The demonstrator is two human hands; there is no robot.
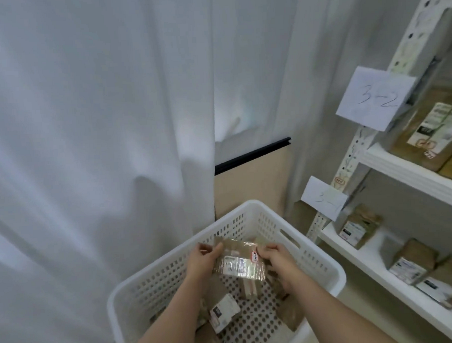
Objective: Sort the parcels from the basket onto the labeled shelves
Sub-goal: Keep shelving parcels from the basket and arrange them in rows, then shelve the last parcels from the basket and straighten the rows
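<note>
So both hands are on 1 brown parcel (238,260), held up over the white basket (325,268) instead of resting in it. The left hand (201,260) pinches the left end, fingers (215,249) curled over the top edge, and the right hand (271,258) has its fingers wrapped round the right end. My guess is it's tilted face-up like that so the label can be read: there's a white shipping sticker on the front and a small handwritten tag at the right end, right by the right thumb. Too blurry for me to read the code, sorry.

More parcels are down in the basket, including 1 with a white label (223,312) near the left forearm, so the sorting isn't finished.

The shelf unit (406,175) is off to the right, close enough to reach without walking, I'd say. Paper signs hang off the upright: the upper one (375,97) reads 3-2, the lower one (324,197) starts with 3- but the rest is washed out. Both levels already hold brown parcels, a big one (430,136) on the upper shelf and several smaller ones (359,227) below, standing or leaning with labels facing out.

White curtains (96,125) fill the left side.

Next step is probably matching that tag to a sign, then carrying it over. Glossy tape wrap looks slippery, so a 2-handed hold makes sense.
</note>
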